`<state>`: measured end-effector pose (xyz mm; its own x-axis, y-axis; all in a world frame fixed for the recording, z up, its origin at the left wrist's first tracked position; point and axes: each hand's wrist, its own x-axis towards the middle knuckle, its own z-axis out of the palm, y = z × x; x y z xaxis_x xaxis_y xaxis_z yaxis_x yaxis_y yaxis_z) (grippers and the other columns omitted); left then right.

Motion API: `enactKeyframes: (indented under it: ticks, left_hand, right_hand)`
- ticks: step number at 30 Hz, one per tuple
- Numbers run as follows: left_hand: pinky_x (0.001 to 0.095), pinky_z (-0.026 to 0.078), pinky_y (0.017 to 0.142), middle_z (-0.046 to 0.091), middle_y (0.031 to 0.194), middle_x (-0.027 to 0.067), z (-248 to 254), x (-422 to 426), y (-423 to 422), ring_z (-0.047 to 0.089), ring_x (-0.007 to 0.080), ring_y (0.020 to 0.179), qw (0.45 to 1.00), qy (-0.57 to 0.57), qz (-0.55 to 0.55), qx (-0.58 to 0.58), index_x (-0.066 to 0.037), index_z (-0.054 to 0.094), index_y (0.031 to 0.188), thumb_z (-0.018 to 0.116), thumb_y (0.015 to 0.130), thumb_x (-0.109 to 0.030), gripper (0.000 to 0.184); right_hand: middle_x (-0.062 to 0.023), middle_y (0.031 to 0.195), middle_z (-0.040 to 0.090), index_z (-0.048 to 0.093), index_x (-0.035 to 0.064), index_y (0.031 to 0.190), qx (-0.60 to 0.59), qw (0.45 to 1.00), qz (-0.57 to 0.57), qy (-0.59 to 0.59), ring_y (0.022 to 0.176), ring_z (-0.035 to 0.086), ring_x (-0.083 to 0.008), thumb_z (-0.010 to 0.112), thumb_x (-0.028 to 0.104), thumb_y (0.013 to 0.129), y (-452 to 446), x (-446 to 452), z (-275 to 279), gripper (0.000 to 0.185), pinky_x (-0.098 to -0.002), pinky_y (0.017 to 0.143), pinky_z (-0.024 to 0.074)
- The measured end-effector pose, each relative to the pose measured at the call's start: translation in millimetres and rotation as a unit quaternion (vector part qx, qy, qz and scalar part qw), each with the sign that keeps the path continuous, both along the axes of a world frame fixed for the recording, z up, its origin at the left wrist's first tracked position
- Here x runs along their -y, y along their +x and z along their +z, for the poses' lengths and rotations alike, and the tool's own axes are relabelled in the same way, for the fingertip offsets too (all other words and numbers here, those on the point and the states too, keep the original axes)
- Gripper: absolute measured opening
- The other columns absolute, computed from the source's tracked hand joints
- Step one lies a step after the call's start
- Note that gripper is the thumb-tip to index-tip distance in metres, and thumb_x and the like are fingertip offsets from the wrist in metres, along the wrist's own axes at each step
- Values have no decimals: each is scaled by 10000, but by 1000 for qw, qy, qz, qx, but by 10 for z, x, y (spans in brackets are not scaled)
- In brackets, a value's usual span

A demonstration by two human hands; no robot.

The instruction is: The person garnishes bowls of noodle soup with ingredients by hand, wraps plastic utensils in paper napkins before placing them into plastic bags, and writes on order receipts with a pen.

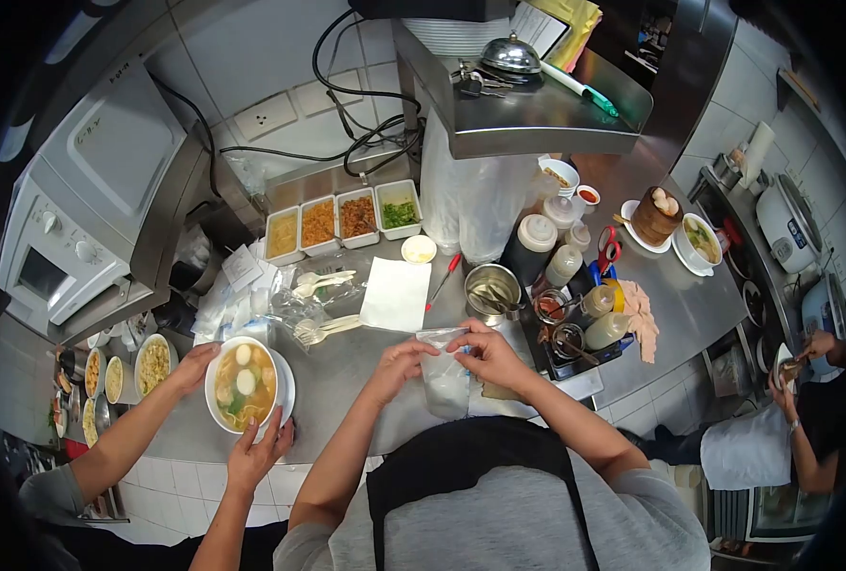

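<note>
A clear plastic bag (447, 381) hangs between my two hands above the steel counter's front edge. My left hand (408, 366) pinches the bag's top on the left side. On the right side of the same rim, my right hand (485, 357) has its fingers closed on the plastic. Just beyond the bag lies a sheet of white paper (395, 294), with a red pen (444, 282) to its right. A metal pot (492, 291) stands behind my right hand. What the bag holds, if anything, is unclear.
At left, a co-worker's hands (256, 452) hold a soup bowl (242, 383) over a plate. Behind are topping trays (356, 217) and plastic cutlery (326, 328). Sauce bottles (564, 265), red scissors (609, 249) and a bamboo steamer (655, 217) stand right. Another person (804, 419) is far right.
</note>
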<state>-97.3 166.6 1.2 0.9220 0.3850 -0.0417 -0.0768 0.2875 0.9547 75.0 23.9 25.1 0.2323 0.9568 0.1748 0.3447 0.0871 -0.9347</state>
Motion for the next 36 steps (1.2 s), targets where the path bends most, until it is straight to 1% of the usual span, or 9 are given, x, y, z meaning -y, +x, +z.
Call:
enactKeyframes:
  ticks: [10, 15, 17, 20, 26, 29, 31, 33, 36]
  left_hand:
    - [165, 226, 482, 358, 616, -127, 246, 68, 119, 261, -12, 531, 991, 122, 12, -62, -105, 575, 1249, 584, 863, -4, 399]
    - [175, 372, 566, 564, 825, -46, 635, -114, 115, 444, 2, 649, 981, 189, -22, 24, -84, 618, 1189, 616, 833, 10, 369]
    - [217, 456, 689, 602, 1136, 49, 974, -276, 26, 556, 64, 798, 963, 238, -119, -46, -77, 676, 1091, 633, 821, -9, 281]
    - [226, 454, 664, 663, 1004, 70, 1135, -211, 153, 573, 77, 755, 888, 380, -255, 34, -54, 691, 1041, 663, 810, -28, 234]
    - [221, 458, 650, 680, 762, 30, 1075, 86, 218, 574, 56, 682, 904, 331, -265, -62, -67, 693, 1037, 682, 797, -48, 241]
    - [215, 467, 708, 695, 868, 50, 1065, 102, 182, 599, 74, 770, 941, 299, -141, -69, -43, 689, 1038, 704, 771, -24, 268]
    - [228, 481, 749, 689, 932, 77, 932, 1, 99, 615, 105, 825, 968, 241, -41, -60, -39, 676, 1061, 709, 760, -5, 305]
    - [248, 497, 775, 673, 999, 106, 670, -108, 50, 633, 151, 866, 988, 131, 74, -38, -33, 655, 1091, 716, 745, 18, 355]
    - [296, 524, 811, 630, 1098, 137, 790, 47, 178, 638, 210, 911, 981, -105, 124, 103, -50, 607, 1150, 703, 755, 30, 415]
  right_hand:
    - [-48, 993, 525, 641, 59, 997, -16, 999, -14, 28, 790, 551, -124, 598, -15, 783, 168, 43, 110, 231, -236, 618, 444]
    - [-76, 955, 585, 636, 42, 986, 61, 998, -11, 29, 783, 592, -194, 577, -28, 766, 114, 120, 506, 238, -295, 676, 471]
    - [-102, 979, 600, 635, 35, 982, 117, 992, 21, 33, 823, 610, -242, 563, -39, 757, 76, 187, 649, 248, -332, 709, 482]
    - [-128, 1023, 594, 635, 25, 987, 173, 982, 63, 40, 888, 605, -301, 548, -57, 762, 5, 311, 771, 254, -375, 760, 485]
    - [-121, 1052, 595, 630, 12, 965, 152, 985, -24, 78, 934, 602, -289, 610, -13, 779, -61, 754, 1032, 189, -369, 814, 480]
    - [-99, 990, 630, 650, 20, 950, 178, 936, -260, 155, 900, 607, -199, 636, 15, 809, 404, 1262, 955, 142, -305, 771, 481]
    - [-73, 946, 623, 653, -3, 962, 5, 865, -486, 122, 876, 585, -151, 591, 85, 872, 882, 1638, 585, 140, -301, 752, 479]
    - [-44, 937, 613, 649, 16, 967, 142, 803, -579, -1, 848, 578, -133, 607, 166, 881, 1456, 2037, 33, 177, -276, 722, 474]
    - [-21, 928, 625, 668, 62, 904, -150, 836, -501, -165, 779, 564, -98, 638, 218, 864, 1693, 2170, -142, 163, -239, 669, 453]
